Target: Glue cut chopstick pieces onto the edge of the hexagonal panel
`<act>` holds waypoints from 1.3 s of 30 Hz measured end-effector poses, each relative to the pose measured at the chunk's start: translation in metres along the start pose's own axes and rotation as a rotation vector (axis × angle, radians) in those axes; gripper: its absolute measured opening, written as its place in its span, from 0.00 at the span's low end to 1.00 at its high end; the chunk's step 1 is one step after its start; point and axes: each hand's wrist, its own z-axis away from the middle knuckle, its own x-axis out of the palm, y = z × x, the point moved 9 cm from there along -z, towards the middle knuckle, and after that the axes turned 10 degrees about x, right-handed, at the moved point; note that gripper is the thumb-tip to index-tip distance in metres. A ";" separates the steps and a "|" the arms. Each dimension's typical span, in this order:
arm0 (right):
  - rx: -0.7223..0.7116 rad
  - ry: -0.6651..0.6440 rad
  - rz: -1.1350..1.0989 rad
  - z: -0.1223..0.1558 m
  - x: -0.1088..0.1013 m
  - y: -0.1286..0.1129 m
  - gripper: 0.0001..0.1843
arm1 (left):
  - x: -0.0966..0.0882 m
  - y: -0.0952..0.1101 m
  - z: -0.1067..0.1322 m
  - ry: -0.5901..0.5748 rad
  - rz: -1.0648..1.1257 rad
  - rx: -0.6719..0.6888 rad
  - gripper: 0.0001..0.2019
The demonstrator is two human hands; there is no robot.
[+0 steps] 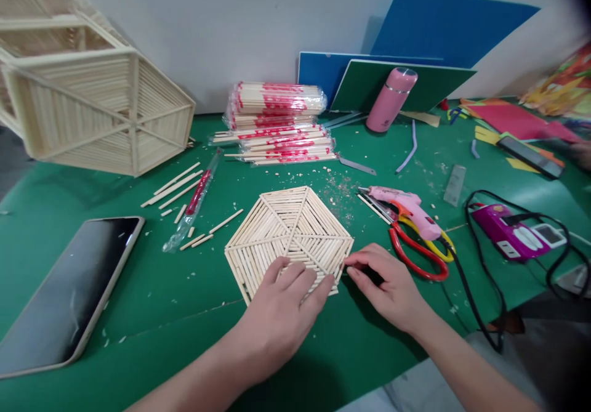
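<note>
A hexagonal panel of thin wooden sticks (263,242), with spokes meeting near its middle, lies flat on the green table. My left hand (286,310) rests on its near side, fingers stretched out and pressing down, hiding part of the near edge. At the panel's right edge, my right hand (388,286) has its thumb and forefinger closed in a pinch. What sits between those fingertips is too small to make out. A pink glue gun (406,206) lies to the right, over scissors with red and yellow handles (418,255).
Behind are wrapped chopstick packs (281,122) and a pink bottle (392,101). A large stick-built frame (106,116) stands back left, above a phone (69,295). Loose sticks (175,187) lie nearby. At right, a black cord runs by a purple power strip (517,230).
</note>
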 end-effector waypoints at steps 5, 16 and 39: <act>-0.084 0.014 0.039 0.005 0.001 -0.007 0.08 | -0.035 -0.015 0.018 0.226 0.055 -0.129 0.16; -0.266 -0.058 0.186 0.012 0.022 -0.028 0.06 | -0.033 -0.022 0.050 0.211 0.088 -0.143 0.07; -0.219 -0.009 0.187 0.012 0.019 -0.026 0.08 | -0.029 -0.029 0.049 0.162 0.204 -0.165 0.11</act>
